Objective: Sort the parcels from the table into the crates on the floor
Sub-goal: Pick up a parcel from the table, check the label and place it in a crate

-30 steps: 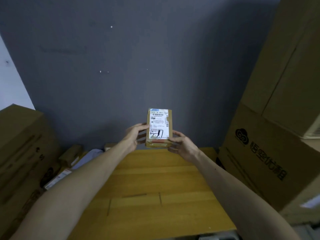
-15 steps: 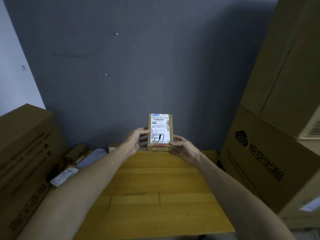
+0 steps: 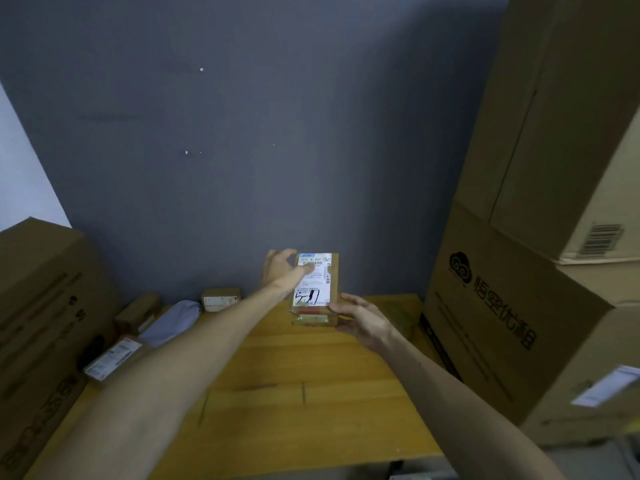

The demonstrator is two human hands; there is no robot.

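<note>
**Parcel held above the counter: left hand shifted to the upper label**

Against the frame half a second earlier, we note one change: the left hand (image 3: 284,270) has left the parcel's left edge and risen, its thumb now lying across the top of the white label (image 3: 313,278). Its fingers are spread and motion-blurred behind the parcel's upper left corner, so we cannot tell whether this hand grasps the parcel or only touches it. The right hand (image 3: 360,318) remains at the lower right corner, its grip clenched on the parcel (image 3: 316,289), fingers under the near end.

The parcel is a flat brown box held in the air above the far half of the counter (image 3: 311,375), in front of the grey wall (image 3: 242,133). Its long axis runs away from us and upward; the labelled face is turned towards the camera, with handwritten marks at the label's near end.

Left of the parcel, along the counter's far edge, sit a small brown box (image 3: 221,298), a grey soft bag (image 3: 173,322), a further brown box (image 3: 136,311) and a labelled packet (image 3: 112,356). A large carton (image 3: 41,323) stands beyond these, left of the parcel. Right of the parcel, stacked printed cartons (image 3: 519,306) rise beside the counter.
</note>
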